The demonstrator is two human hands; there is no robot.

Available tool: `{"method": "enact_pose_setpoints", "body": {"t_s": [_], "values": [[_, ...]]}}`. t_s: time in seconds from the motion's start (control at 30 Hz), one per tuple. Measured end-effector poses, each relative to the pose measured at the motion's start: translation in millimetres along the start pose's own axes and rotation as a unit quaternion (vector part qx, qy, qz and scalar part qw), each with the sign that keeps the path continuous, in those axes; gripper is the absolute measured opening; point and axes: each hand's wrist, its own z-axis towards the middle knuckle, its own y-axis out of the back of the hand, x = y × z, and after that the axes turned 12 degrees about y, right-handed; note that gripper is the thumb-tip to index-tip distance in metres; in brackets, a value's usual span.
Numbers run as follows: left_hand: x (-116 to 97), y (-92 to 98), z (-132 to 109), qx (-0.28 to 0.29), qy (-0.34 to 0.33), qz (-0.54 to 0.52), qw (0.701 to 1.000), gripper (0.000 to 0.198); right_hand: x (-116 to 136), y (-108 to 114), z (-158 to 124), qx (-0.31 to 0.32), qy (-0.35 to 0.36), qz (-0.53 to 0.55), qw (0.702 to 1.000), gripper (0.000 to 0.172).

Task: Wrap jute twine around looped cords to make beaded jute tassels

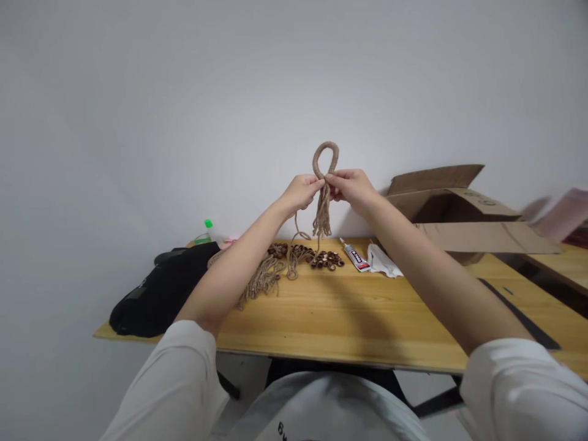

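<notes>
Up in front of the wall I hold a looped jute rope tassel (322, 211), its wrapped loop on top and its loose strands hanging down. My left hand (301, 193) pinches it at the neck from the left. From the other side my right hand (353, 188) grips the same neck, fingertips close to the left ones. A thin cord trails from near my left hand toward the table. Below lie a pile of similar rope tassels (264, 278) and a heap of small brown ring-like pieces (328, 261).
A black cloth item (163, 294) lies at the table's left end. Right of the brown pieces are a glue tube (357, 258) and a white crumpled tissue (383, 263). An open cardboard box (487, 236) stands at the right, with a dark flat strip (521, 315) before it.
</notes>
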Motion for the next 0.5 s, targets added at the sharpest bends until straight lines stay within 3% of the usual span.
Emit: {"method": "enact_pose_setpoints", "body": {"t_s": [0.13,0.33,0.4,0.5], "values": [[3,-1.2,-1,0.042,0.035,-0.039,0.998,0.024,-3,0,-2,-0.004,0.004,-0.004,1.000,0.023],[6,-4.9,-4,0.016,0.060,-0.018,0.998,0.025,-14,2,-7,-0.003,-0.011,0.016,1.000,0.025],[9,-5.6,-4,0.004,0.038,0.005,0.999,0.024,-18,3,-9,-0.001,-0.020,0.026,0.999,0.027],[16,-5.2,-3,-0.024,-0.047,0.090,0.995,0.025,-24,6,-14,0.009,-0.028,0.041,0.999,0.028]]}}
